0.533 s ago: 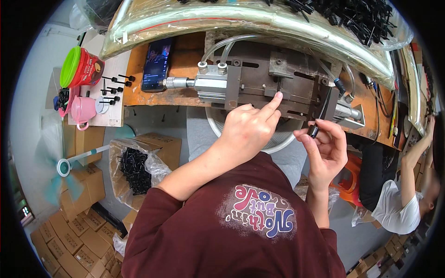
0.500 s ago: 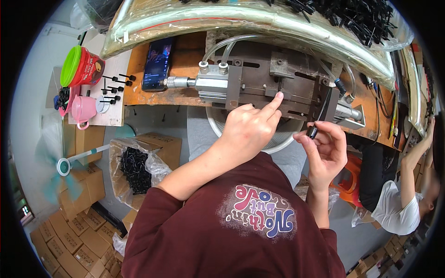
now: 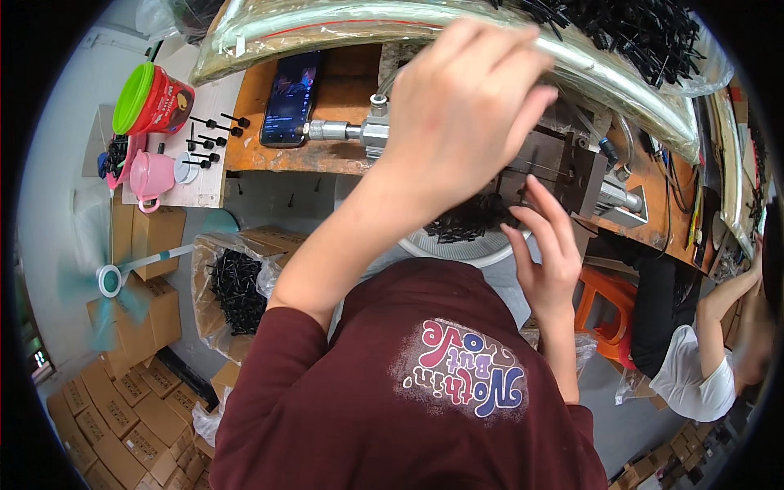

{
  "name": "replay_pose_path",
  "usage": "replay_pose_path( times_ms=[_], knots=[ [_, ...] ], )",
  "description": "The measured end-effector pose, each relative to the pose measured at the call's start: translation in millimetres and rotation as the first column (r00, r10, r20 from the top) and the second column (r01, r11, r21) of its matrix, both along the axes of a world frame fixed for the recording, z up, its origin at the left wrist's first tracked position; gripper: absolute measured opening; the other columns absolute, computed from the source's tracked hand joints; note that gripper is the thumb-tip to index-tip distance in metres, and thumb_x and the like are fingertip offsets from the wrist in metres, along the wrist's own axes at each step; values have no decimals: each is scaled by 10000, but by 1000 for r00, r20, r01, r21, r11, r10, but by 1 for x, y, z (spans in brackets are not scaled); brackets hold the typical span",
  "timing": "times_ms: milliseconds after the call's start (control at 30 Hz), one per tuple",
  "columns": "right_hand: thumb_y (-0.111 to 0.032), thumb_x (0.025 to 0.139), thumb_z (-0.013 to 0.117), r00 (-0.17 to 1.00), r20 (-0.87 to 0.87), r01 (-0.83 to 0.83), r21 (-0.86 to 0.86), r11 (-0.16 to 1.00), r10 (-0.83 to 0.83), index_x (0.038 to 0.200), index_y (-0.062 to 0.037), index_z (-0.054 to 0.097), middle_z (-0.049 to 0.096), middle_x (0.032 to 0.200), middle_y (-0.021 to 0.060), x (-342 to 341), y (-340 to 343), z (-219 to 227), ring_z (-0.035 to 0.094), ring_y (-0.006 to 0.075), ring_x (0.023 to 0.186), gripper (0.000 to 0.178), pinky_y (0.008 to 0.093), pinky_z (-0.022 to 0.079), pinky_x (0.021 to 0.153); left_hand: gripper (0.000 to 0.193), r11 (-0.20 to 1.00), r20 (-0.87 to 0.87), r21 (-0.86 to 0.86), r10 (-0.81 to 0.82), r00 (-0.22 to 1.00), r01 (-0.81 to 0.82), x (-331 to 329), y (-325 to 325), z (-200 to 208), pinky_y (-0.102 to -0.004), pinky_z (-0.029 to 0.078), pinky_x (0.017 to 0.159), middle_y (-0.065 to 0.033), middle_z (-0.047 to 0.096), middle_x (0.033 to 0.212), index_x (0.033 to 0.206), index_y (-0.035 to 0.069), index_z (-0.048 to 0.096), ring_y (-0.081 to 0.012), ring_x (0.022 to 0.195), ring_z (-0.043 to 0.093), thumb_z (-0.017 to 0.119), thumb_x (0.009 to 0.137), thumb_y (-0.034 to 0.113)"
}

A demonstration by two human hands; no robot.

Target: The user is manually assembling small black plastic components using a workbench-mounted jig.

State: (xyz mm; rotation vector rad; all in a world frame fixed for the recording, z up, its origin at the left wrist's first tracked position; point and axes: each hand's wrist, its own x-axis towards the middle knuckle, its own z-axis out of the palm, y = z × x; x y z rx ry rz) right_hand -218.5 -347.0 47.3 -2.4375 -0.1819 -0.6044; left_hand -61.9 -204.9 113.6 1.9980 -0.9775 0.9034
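My left hand (image 3: 465,110) is raised over the metal clamping fixture (image 3: 551,159), hiding much of it. Its fingers are slightly smeared, but thumb and fingers stand apart with nothing visible between them. At the fixture's front edge, my right hand (image 3: 551,257) has its fingers spread, the index fingertip close to the metal block. Below lies a white round basin (image 3: 492,255) with slim black plastic parts (image 3: 461,222) in it. A silver air cylinder (image 3: 374,131) shows left of my left wrist, and another cylinder (image 3: 618,196) sits at the fixture's right end.
Behind the fixture, a plastic-wrapped padded edge (image 3: 327,41) borders a heap of black parts (image 3: 637,37). A phone (image 3: 291,98), red bucket (image 3: 167,102) and pink cup (image 3: 153,174) stand left. A fan (image 3: 110,280) and carton (image 3: 237,290) are below; a co-worker (image 3: 694,367) sits right.
My left hand has lifted off the fixture and moved up and away from me. My right hand has come left and down, and the black part it held is no longer seen in it.
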Motion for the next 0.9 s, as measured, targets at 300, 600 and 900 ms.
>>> replay_pose_path(
  times_ms=[300, 600, 900],
  knots=[
    [-67, 760, 761, 1000, -29, 1, -286, 958, -9, 932, -40, 685, 656, 1319, 99, 19, 12, -8, 645, 168, 584, 189, 280, 537, 590, 96, 968, 148, 170, 161, 976, -185, 73, -65, -3, -385, 484, 825, -144, 653, 953, 831, 17, 674, -292, 970, 584, 602, 811, 78],
    [-97, 761, 774, 999, -41, -14, -265, 964, 3, 925, -54, 692, 671, 1293, 100, 23, 10, -5, 645, 182, 560, 188, 287, 528, 569, 87, 987, 174, 131, 68, 982, -92, 90, -71, -2, -421, 538, 717, -144, 635, 783, 734, 37, 658, -320, 796, 660, 599, 795, 58],
    [-63, 732, 777, 994, -103, -9, -307, 952, -24, 905, -46, 676, 678, 1281, 84, 23, 12, 1, 688, 228, 633, 202, 309, 545, 592, 185, 962, -130, -243, -164, 978, 129, 89, -50, 31, -362, 551, 680, -205, 726, 852, 969, -16, 739, -305, 773, 724, 671, 815, 61]
  ],
)
